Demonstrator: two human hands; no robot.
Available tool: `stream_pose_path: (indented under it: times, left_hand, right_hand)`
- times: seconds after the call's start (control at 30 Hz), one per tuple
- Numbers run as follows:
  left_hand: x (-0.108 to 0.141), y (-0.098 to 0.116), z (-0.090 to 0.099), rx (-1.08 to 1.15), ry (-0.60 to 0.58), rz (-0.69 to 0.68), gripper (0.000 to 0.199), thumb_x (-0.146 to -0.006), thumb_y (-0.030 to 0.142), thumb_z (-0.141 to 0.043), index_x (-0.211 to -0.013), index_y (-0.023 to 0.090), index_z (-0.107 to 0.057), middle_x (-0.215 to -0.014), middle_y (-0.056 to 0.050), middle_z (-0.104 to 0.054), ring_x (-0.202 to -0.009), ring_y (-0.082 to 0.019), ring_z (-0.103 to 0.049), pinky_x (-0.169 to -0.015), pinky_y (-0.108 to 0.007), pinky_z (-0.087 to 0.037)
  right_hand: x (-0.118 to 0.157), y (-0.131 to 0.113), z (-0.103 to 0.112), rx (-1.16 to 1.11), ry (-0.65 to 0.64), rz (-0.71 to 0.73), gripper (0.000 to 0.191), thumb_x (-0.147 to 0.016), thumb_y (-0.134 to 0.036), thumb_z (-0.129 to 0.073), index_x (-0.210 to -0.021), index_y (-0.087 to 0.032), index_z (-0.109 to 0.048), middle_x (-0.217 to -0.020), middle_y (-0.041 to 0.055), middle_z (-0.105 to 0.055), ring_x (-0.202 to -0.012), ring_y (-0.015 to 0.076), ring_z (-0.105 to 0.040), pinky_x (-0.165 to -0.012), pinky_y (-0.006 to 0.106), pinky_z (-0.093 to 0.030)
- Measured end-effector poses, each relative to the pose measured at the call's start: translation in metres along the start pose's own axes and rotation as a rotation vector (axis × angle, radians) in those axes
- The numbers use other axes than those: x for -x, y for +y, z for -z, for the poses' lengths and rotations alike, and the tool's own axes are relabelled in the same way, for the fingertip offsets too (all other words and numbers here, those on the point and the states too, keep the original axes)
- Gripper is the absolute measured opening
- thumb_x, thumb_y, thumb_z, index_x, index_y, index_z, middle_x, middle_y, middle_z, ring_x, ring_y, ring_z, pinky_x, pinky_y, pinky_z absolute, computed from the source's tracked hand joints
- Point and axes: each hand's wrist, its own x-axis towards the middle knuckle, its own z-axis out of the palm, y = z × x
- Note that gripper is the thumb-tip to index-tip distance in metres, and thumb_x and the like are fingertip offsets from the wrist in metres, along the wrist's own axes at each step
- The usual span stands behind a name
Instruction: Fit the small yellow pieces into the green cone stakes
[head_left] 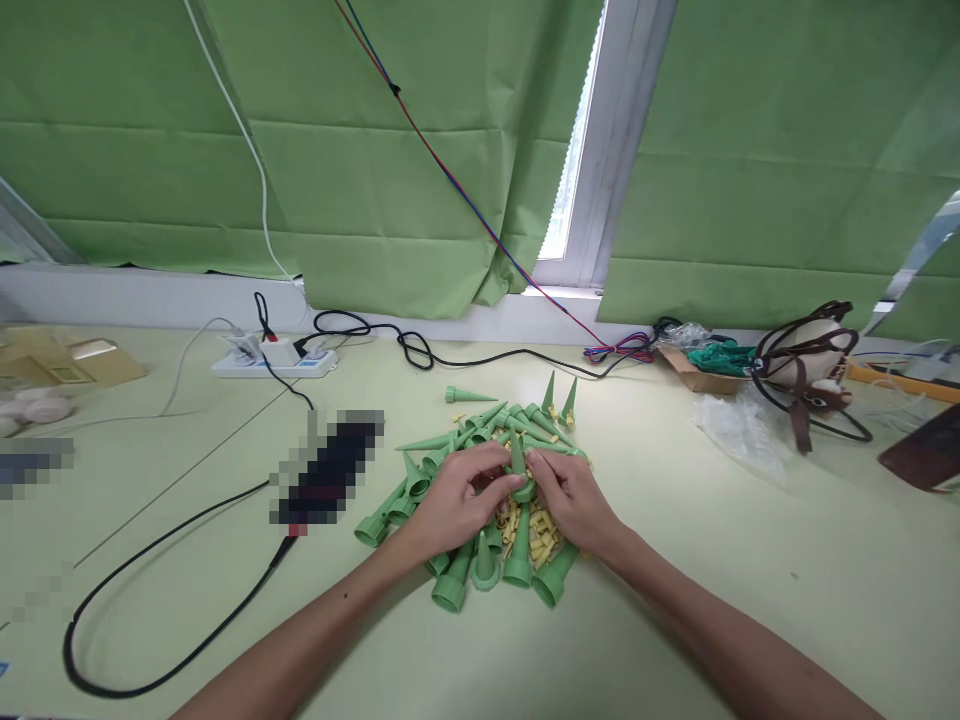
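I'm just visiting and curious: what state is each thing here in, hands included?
Left hand: closed on a green cone, tip up
Right hand: bent beside that cone, grip unclear
Piled cones: heaped, mostly lying
Two far cones: standing, tips up
Yellow pieces: loose among cones
Power strip: plugs inserted
Curtains: drawn, with a gap
Clear plastic: crumpled

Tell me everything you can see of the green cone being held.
The green cone looks like plastic, with a pointed end and a wider base. It points upward, away from the person, above a pile of similar cones and small yellow pieces. The left hand grips it; the right hand is close against its other side. Fingers partly hide it.
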Motion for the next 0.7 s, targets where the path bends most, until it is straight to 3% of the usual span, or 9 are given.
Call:
stream_pose_path:
  times: [0.2, 0.43, 0.7]
  left_hand:
    - [-0.0017, 0.0002, 0.0001, 0.197, -0.066, 0.16, 0.025, -0.097, 0.036, -0.05, -0.082, 0.017, -0.053, -0.063, 0.001, -0.055, -0.057, -0.013, -0.054, -0.055, -0.025, -0.044]
    - [-0.0034, -0.003, 0.0003, 0.237, -0.019, 0.153, 0.031, -0.098, 0.039, -0.047, -0.077, 0.017, -0.052, -0.065, 0.002, -0.055, -0.055, -0.012, -0.053, -0.055, -0.024, -0.044]
    - [-0.0044, -0.0077, 0.0015, 0.216, -0.018, 0.155, 0.036, -0.098, 0.041, -0.045, -0.072, 0.017, -0.052, -0.061, 0.003, -0.052, -0.053, -0.011, -0.052, -0.054, -0.023, -0.041]
  right_hand:
    - [-0.0001, 0.0, -0.0002, 0.116, 0.022, 0.02, 0.039, -0.101, -0.036, -0.035, -0.066, -0.022, -0.028, -0.057, -0.0053, -0.031, -0.052, 0.0115, -0.029, -0.054, 0.028, -0.023]
    - [0.0022, 0.0019, -0.0032, 0.229, 0.087, 0.079, 0.032, -0.097, -0.034, -0.045, -0.069, -0.023, -0.033, -0.054, -0.0069, -0.031, -0.048, 0.0107, -0.03, -0.051, 0.026, -0.025]
    - [0.0031, -0.0009, -0.0045, 0.338, 0.042, 0.25, 0.025, -0.097, -0.029, -0.045, -0.074, -0.023, -0.04, -0.056, -0.0052, -0.039, -0.046, 0.0107, -0.033, -0.049, 0.027, -0.026]
